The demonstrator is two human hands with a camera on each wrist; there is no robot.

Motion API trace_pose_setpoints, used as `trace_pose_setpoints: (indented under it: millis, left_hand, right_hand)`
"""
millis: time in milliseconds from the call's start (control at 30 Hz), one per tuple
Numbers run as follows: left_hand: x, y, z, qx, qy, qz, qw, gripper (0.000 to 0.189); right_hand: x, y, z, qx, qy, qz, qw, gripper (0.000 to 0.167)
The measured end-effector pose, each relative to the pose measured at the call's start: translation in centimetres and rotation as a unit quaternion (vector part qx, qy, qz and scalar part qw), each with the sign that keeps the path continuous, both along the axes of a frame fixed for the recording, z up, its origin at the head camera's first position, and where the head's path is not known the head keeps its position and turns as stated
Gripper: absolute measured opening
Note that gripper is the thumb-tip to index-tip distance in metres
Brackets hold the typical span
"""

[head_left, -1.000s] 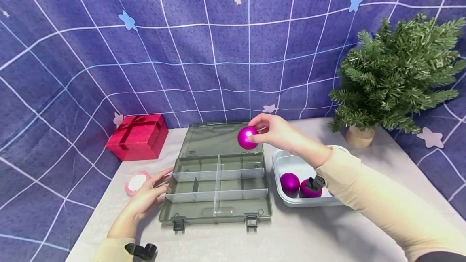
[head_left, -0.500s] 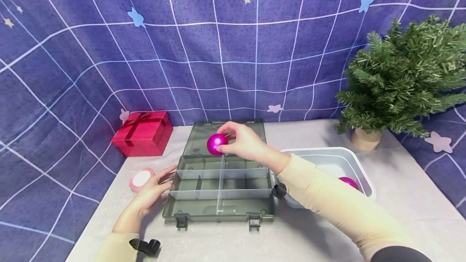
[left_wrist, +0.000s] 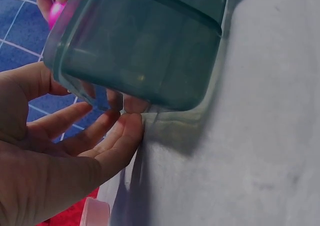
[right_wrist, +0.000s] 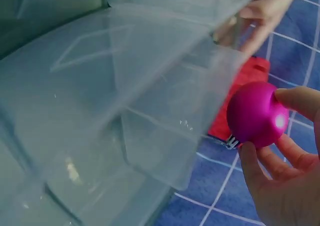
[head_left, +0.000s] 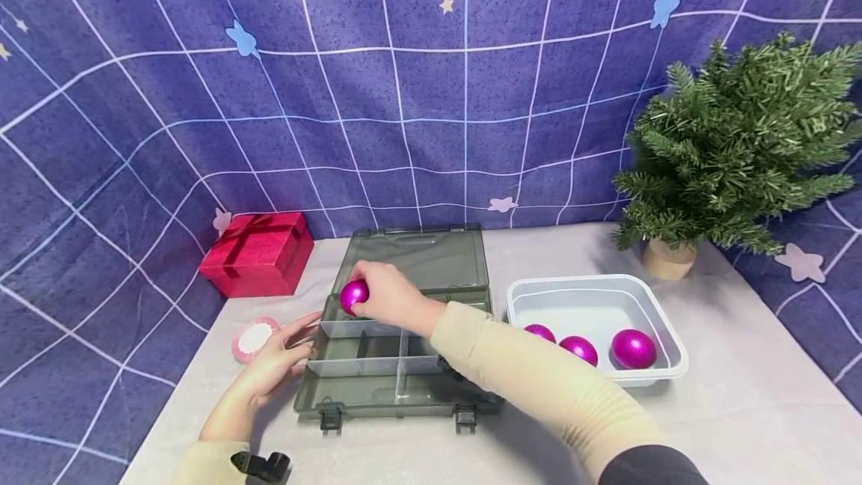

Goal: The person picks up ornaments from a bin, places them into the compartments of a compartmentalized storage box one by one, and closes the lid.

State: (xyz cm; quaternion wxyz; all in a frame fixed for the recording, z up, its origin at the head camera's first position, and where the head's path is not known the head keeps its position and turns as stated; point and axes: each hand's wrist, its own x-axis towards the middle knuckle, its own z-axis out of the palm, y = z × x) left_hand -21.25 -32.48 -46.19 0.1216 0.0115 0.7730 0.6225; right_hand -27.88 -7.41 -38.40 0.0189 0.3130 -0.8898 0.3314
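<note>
A shiny magenta Christmas bauble [head_left: 353, 298] is pinched between the thumb and fingers of my right hand [head_left: 390, 296]. It hangs over the back-left compartment of a smoky, see-through organizer box [head_left: 360, 410], whose lid [head_left: 434, 257] lies folded back. In the right wrist view the bauble [right_wrist: 257, 115] shows its small metal cap [right_wrist: 232, 142], with clear dividers [right_wrist: 165, 131] beside it. My left hand [head_left: 272, 364] rests against the box's left side. The left wrist view shows its extended fingers [left_wrist: 112, 141] touching the wall, the thumb near the rim.
Right of the box, a white plastic tub [head_left: 676, 365] holds several magenta baubles [head_left: 633, 349]. A small artificial Christmas tree [head_left: 734, 148] stands at the back right. A red gift box [head_left: 259, 254] and a pink-edged roll [head_left: 254, 339] sit on the left.
My right hand has carried the bauble leftward from above the lid's right part and lowered it to the back-left compartment. The left hand stays at the box's side.
</note>
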Motion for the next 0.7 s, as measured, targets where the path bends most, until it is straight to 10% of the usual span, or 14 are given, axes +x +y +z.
trace_pose_setpoints:
  millis: [700]
  left_hand:
    - [0.2, -0.3, 0.3, -0.003, 0.000, -0.009, 1.0000, 0.073]
  right_hand:
    - [-1.1, -3.3, -2.8, 0.082, -0.007, -0.017, 0.9965, 0.036]
